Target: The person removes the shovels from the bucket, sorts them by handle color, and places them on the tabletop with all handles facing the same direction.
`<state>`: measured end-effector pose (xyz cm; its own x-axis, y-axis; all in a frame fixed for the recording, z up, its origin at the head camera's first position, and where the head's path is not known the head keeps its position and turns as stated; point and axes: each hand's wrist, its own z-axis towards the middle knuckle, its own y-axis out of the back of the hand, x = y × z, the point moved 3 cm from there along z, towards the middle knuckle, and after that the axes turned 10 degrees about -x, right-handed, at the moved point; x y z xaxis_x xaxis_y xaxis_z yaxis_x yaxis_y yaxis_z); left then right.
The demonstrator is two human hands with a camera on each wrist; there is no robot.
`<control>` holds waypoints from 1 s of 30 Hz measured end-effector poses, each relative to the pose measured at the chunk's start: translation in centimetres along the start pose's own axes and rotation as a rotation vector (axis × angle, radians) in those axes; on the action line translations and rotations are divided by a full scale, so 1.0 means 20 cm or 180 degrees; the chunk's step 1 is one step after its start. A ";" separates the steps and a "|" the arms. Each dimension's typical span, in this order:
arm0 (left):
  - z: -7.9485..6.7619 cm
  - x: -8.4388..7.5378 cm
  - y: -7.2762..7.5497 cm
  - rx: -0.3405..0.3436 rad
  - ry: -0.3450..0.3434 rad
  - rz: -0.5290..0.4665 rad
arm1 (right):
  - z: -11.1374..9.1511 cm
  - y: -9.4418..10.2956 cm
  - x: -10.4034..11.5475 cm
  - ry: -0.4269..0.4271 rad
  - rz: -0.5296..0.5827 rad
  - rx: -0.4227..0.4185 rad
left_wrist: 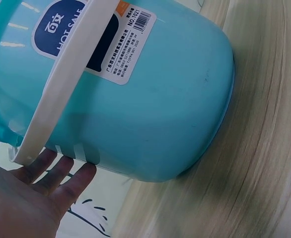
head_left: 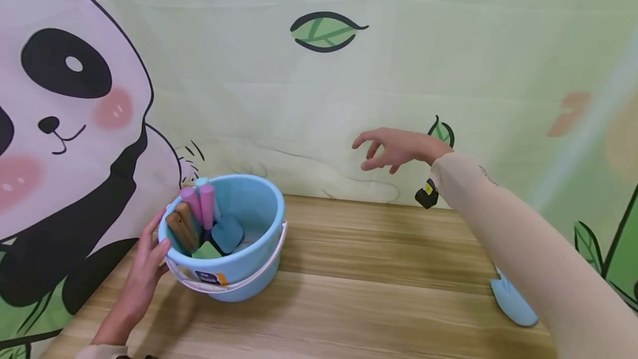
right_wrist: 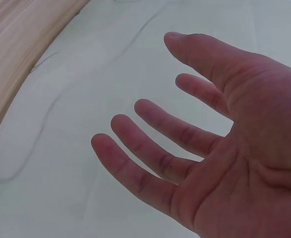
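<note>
Currently, bucket's place: the light-blue bucket (head_left: 251,265) stands on the wooden table (head_left: 379,314), left of the middle, near the panda-printed backdrop (head_left: 239,71).
Left hand at the wall: the left hand (head_left: 144,262) lays its extended fingers against the bucket's outer left side, thumb at the rim (head_left: 280,223); it looks like a steadying touch rather than a clench.
Right hand in the air: the right hand (head_left: 391,148) hangs loose before the backdrop, fingers spread, grasping nothing.
Bucket's weight: probably light, thin plastic by its look; the load bunched at its left may make it tip that way once lifted.
Bucket's stiffness: likely firm with a little give under a hard squeeze, and not fragile in ordinary handling.
Slip: the glossy side narrows toward the base, so a flat palm could slide downward.
Where to hold: the white carrying handle (left_wrist: 63,87) should suit lifting; for steadying, fingers below the rim and thumb over it.
Bucket's axis: roughly vertical, wide mouth up, narrow base down; whether it leans slightly, I cannot tell.
Carrying handle's direction: swung down across the front, toward the person.
Tools inside: pink handles (head_left: 207,206) and brown handles (head_left: 180,231) point upward along the left wall; the blue shovel (head_left: 228,234) has its blade low, its shaft running up and leftward.
</note>
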<state>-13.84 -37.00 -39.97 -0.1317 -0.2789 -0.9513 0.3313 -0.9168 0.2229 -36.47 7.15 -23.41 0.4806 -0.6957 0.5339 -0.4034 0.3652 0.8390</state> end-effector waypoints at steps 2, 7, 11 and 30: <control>0.00 0.00 0.00 0.0001 -0.0007 -0.0015 | 0.02 0.00 0.03 0.0009 -0.0004 0.0004; 0.00 0.00 0.00 -0.0012 -0.0016 -0.0019 | 0.09 -0.02 0.12 0.0056 -0.0028 0.0014; 0.01 0.00 -0.01 -0.0006 -0.0018 -0.0101 | 0.12 -0.04 0.19 0.0095 -0.0018 0.0008; 0.01 0.02 0.00 -0.0038 -0.0036 -0.0114 | 0.33 -0.17 0.50 0.0326 -0.0016 0.0009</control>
<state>-14.14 -37.19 -40.24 -0.1543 -0.2492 -0.9561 0.3374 -0.9228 0.1861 -35.31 -5.18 -21.65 0.5597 -0.6306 0.5378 -0.4029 0.3601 0.8415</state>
